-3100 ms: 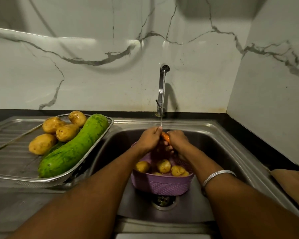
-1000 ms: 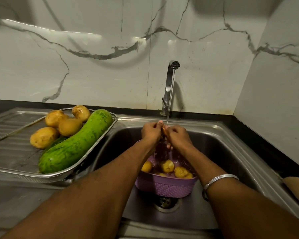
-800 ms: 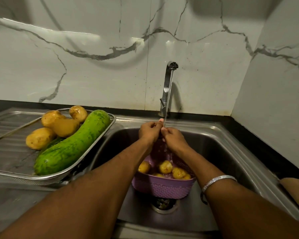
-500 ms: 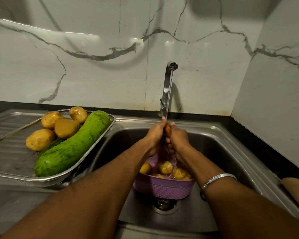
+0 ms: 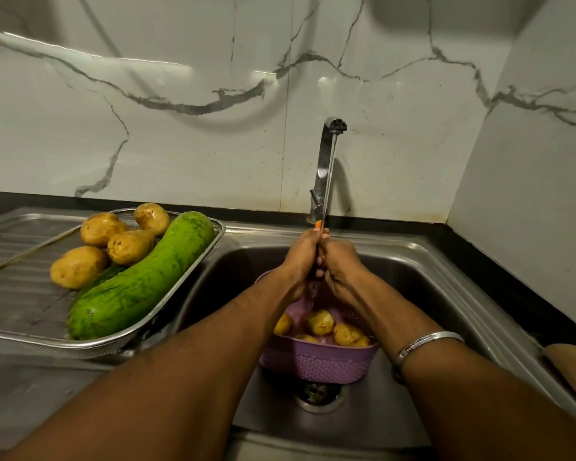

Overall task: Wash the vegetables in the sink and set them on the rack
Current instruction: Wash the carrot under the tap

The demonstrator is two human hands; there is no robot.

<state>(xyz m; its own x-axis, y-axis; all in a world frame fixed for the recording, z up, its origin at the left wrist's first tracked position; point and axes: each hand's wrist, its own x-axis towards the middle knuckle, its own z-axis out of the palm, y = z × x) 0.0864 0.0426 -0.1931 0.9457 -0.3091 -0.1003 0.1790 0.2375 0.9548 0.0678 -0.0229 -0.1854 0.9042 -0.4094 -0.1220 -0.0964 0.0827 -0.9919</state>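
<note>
Under the running tap (image 5: pixel 326 168), my left hand (image 5: pixel 303 254) and my right hand (image 5: pixel 341 267) are pressed together around an orange carrot (image 5: pixel 318 223); only its tip shows above my fingers. Water runs down between my hands into a purple plastic basket (image 5: pixel 316 362) in the steel sink (image 5: pixel 423 291). Several potatoes (image 5: pixel 320 322) lie in the basket. On the left, a metal rack tray (image 5: pixel 24 339) holds a large green cucumber (image 5: pixel 140 284) and several washed potatoes (image 5: pixel 130 246).
A ribbed steel drainboard (image 5: pixel 10 237) lies under and behind the rack. The drain (image 5: pixel 318 392) sits just in front of the basket. Marble walls close off the back and right side. A brown object (image 5: pixel 571 364) rests on the counter at the right edge.
My hands have kept rubbing the carrot under the stream, shifting slightly up toward the spout; the carrot's tip now pokes out above my left fingers. The rack and basket have not moved.
</note>
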